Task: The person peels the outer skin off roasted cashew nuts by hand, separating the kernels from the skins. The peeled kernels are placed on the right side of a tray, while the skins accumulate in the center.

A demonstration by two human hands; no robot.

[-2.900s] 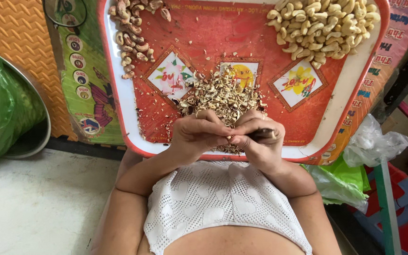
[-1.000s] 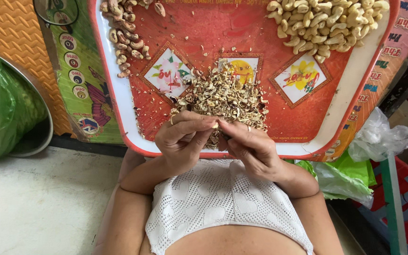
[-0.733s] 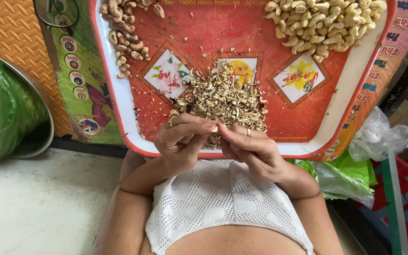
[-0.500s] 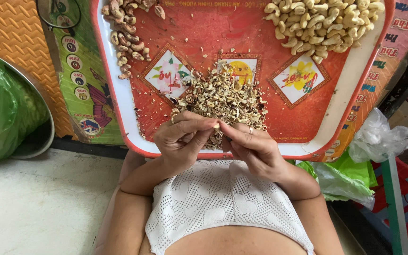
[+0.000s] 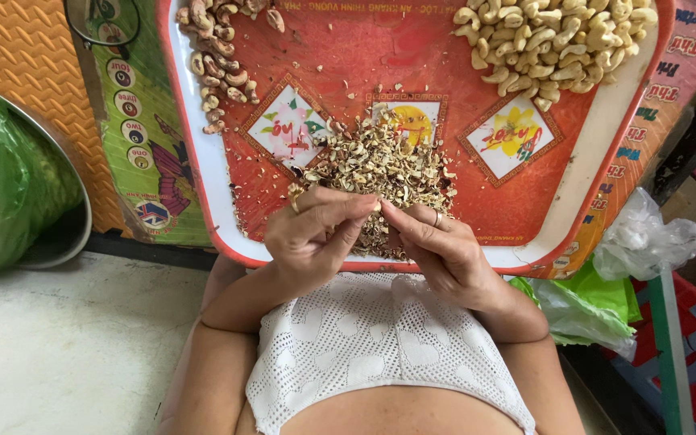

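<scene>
Our left hand (image 5: 316, 234) and right hand (image 5: 445, 250) have drawn fingertip to fingertip, pinching small nut (image 5: 378, 206), mostly hidden, over near tray (image 5: 203, 173) edge; shell heap (image 5: 380, 165) unchanged — peeling continues.

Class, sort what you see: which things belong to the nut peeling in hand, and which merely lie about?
In use: left hand; right hand; red tray; pile of skins; peeled pale nuts; unpeeled brown nuts.

Lying about: green bag in metal basin; clear plastic bag.
</scene>
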